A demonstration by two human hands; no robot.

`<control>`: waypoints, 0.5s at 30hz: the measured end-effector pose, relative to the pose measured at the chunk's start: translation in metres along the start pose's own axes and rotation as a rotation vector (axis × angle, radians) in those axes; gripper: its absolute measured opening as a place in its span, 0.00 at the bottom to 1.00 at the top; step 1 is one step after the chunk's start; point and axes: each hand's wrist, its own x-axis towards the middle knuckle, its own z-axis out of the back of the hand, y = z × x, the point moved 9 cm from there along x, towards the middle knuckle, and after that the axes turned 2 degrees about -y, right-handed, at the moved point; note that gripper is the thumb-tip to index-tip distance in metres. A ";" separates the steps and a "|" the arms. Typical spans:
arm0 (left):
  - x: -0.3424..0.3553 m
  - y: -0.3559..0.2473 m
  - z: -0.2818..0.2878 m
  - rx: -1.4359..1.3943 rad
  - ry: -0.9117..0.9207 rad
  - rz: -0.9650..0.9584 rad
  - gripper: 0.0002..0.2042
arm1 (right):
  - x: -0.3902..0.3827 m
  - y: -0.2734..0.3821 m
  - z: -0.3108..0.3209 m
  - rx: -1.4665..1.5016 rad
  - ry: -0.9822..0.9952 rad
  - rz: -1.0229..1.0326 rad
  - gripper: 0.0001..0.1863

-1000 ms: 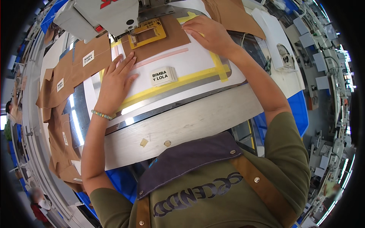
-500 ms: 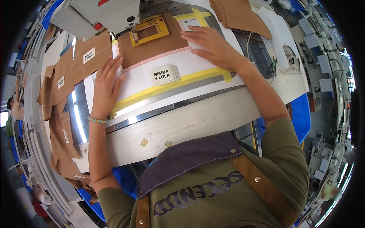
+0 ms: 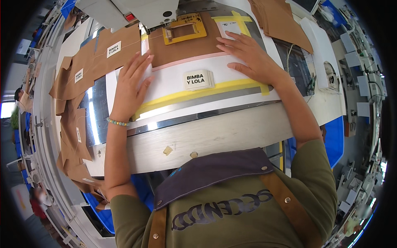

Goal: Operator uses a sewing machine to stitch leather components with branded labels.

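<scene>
A brown panel (image 3: 182,53) lies on the white template board (image 3: 165,86), its lower edge along a pink strip (image 3: 175,62). A yellow frame (image 3: 197,34) sits on the panel beneath the machine head (image 3: 157,10). My left hand (image 3: 132,84) rests with fingers stretched out at the panel's lower left corner and the white board. My right hand (image 3: 256,62) is spread palm down by the panel's right edge, near yellow tape (image 3: 244,25). Between my hands sits a small stack of printed white labels (image 3: 202,80).
Joined brown pieces with labels (image 3: 99,58) drape over the table's left side. More brown pieces (image 3: 285,29) are stacked at upper right, near a white housing (image 3: 326,66). Blue bins (image 3: 334,140) are below the table. Other workstations and people line both rims.
The brown panel's lower edge moved down onto the pink strip. My right hand came down from the upper edge with fingers spreading; my left hand shifted left. The whole view shifted slightly.
</scene>
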 end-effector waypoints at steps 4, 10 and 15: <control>-0.004 -0.002 -0.016 0.070 0.172 0.019 0.28 | 0.003 0.002 -0.001 -0.012 0.022 0.027 0.32; -0.004 0.002 -0.017 0.056 0.171 0.027 0.27 | 0.002 0.003 -0.004 0.027 0.064 0.014 0.32; -0.003 0.002 -0.017 0.069 0.179 0.032 0.27 | 0.001 0.004 -0.003 -0.024 0.056 0.049 0.31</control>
